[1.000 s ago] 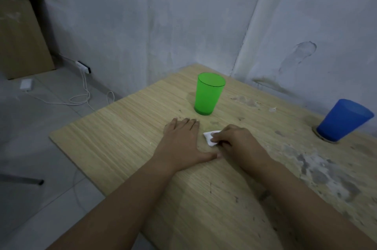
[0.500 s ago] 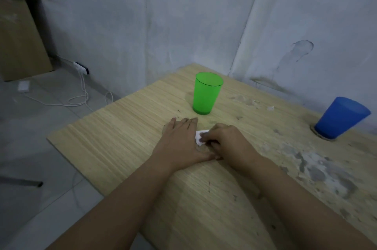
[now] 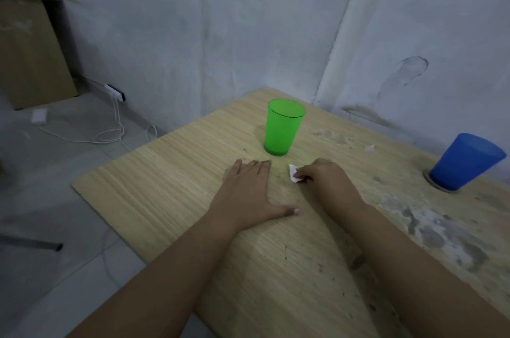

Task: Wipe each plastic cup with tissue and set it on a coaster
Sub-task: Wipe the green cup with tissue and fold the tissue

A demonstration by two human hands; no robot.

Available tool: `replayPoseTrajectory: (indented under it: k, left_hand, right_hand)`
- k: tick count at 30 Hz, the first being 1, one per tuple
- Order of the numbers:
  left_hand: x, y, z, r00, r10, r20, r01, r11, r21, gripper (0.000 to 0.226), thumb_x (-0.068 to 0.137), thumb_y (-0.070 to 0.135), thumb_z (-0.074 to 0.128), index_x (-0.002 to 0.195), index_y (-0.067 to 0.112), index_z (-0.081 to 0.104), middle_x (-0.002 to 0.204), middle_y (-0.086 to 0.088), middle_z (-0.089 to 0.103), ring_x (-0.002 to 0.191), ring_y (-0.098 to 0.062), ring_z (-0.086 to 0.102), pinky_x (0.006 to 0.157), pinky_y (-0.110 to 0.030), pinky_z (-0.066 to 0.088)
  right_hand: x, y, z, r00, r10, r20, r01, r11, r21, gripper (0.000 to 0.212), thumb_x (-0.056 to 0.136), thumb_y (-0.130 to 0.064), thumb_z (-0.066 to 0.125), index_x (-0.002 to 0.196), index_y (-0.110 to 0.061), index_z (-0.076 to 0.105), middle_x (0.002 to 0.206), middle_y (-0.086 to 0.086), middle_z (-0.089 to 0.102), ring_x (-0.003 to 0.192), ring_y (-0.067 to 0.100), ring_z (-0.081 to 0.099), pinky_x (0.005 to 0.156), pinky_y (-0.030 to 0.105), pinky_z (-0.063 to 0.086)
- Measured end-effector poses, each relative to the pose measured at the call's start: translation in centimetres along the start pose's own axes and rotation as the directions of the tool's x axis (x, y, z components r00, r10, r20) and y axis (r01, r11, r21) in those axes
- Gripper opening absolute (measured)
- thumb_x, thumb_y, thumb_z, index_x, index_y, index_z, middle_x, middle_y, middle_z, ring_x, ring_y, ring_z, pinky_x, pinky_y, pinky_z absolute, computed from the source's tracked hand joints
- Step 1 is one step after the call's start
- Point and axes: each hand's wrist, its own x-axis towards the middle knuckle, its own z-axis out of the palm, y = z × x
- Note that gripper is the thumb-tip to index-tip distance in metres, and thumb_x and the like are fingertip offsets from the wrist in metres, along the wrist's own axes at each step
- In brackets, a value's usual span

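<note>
Tissue [image 3: 293, 174] is pinched in the right grip [image 3: 321, 181] on the table [image 3: 171, 188]; left grip [image 3: 245, 194] lies flat, fingers straight.

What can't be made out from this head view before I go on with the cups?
- Round brown coaster: only an edge shows; the blue plastic cup hides the rest.
- White tissue piece: mostly hidden in the right hand.
- Inside of the green plastic cup: too dim to tell wet or dry.
- Wooden table: cut off by the right and bottom edges.
- Left hand rests flat, palm hidden.

glossy plastic green cup [image 3: 284, 128], matt wooden table [image 3: 171, 188]
</note>
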Motion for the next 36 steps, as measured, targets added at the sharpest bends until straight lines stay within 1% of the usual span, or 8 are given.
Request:
replayPoseTrajectory:
  k: [8,14,16,18,20,23,29,36]
  left_hand:
    - [0.0,0.0,-0.1,0.998,0.048,-0.038,-0.050,0.998,-0.047,0.122,0.055,0.086,0.047,0.148,0.012,0.020,0.150,-0.001,0.035,0.140,-0.011,0.025,0.120,-0.037,0.003]
    - [-0.6,0.3,-1.1,0.989,0.088,-0.118,-0.109,0.977,-0.181,0.111,0.064,0.067,0.070,0.150,0.017,0.020,0.148,0.002,0.038,0.136,-0.011,0.026,0.111,-0.021,0.005]
    - [-0.6,0.3,-1.2,0.985,0.099,-0.142,-0.127,0.970,-0.208,0.113,0.061,0.069,0.070,0.150,0.017,0.021,0.146,0.000,0.041,0.134,-0.013,0.032,0.109,-0.023,0.017]
    - [-0.5,0.1,-1.1,0.987,0.082,-0.136,-0.113,0.965,-0.238,0.116,0.059,0.072,0.067,0.150,0.019,0.019,0.144,-0.001,0.043,0.132,-0.015,0.036,0.107,-0.029,0.027]
    - [-0.4,0.0,-1.0,0.990,0.056,-0.133,-0.093,0.953,-0.289,0.115,0.059,0.073,0.065,0.150,0.022,0.017,0.144,0.001,0.044,0.132,-0.015,0.038,0.108,-0.033,0.032]
    - [-0.4,-0.1,-1.0,0.986,0.027,-0.166,-0.091,0.916,-0.391,0.110,0.062,0.064,0.072,0.150,0.025,0.020,0.141,0.007,0.047,0.130,-0.010,0.040,0.109,-0.036,0.034]
    - [-1.3,0.4,-1.5,0.959,-0.059,-0.278,-0.138,0.759,-0.636,0.066,0.080,0.037,0.068,0.140,0.022,0.045,0.117,0.021,0.063,0.104,-0.006,0.063,0.095,-0.018,0.045]
    - [-0.4,1.2,-1.0,0.958,-0.196,-0.211,-0.091,0.489,-0.867,0.050,0.088,0.004,0.061,0.135,0.019,0.050,0.101,0.001,0.069,0.089,-0.008,0.067,0.076,-0.022,0.055]
  right_hand:
    - [-2.0,-3.8,-0.2,0.983,0.038,0.180,-0.015,0.992,-0.127,0.037,0.077,-0.016,0.064,0.114,-0.019,0.065,0.111,0.009,0.067,0.105,0.024,0.058,0.063,0.020,0.026]
    - [-0.1,-3.8,-0.1,0.987,0.161,0.026,-0.163,0.968,0.190,0.013,0.081,-0.013,0.063,0.083,-0.007,0.075,0.077,0.014,0.072,0.065,0.019,0.061,0.061,0.030,0.039]
    - [0.1,-2.9,-0.8,0.944,0.323,0.070,-0.307,0.777,0.550,0.016,0.080,-0.001,0.060,0.084,-0.004,0.075,0.068,0.011,0.069,0.059,0.015,0.057,0.058,0.024,0.044]
    - [-0.1,-2.1,-1.3,0.894,0.396,0.209,-0.372,0.396,0.839,0.025,0.078,0.012,0.055,0.085,-0.002,0.074,0.070,0.010,0.070,0.060,0.018,0.062,0.059,0.024,0.055]
    - [-0.3,-1.8,-1.6,0.881,0.369,0.297,-0.341,0.060,0.938,0.025,0.080,0.017,0.051,0.085,0.001,0.070,0.074,0.014,0.071,0.063,0.021,0.067,0.065,0.027,0.059]
    - [-0.6,-1.8,-1.8,0.895,0.313,0.317,-0.263,-0.204,0.943,0.022,0.084,0.016,0.047,0.090,0.005,0.065,0.077,0.014,0.073,0.065,0.019,0.070,0.065,0.025,0.060]
    - [-1.2,-2.5,-0.7,0.909,0.261,0.325,-0.225,-0.351,0.909,0.025,0.087,0.016,0.041,0.096,0.006,0.062,0.080,0.013,0.073,0.069,0.017,0.071,0.059,0.023,0.058]
    - [-1.4,-2.8,-0.4,0.909,0.266,0.320,-0.249,-0.268,0.931,0.025,0.084,0.018,0.044,0.094,0.006,0.063,0.081,0.014,0.073,0.069,0.020,0.071,0.062,0.025,0.059]
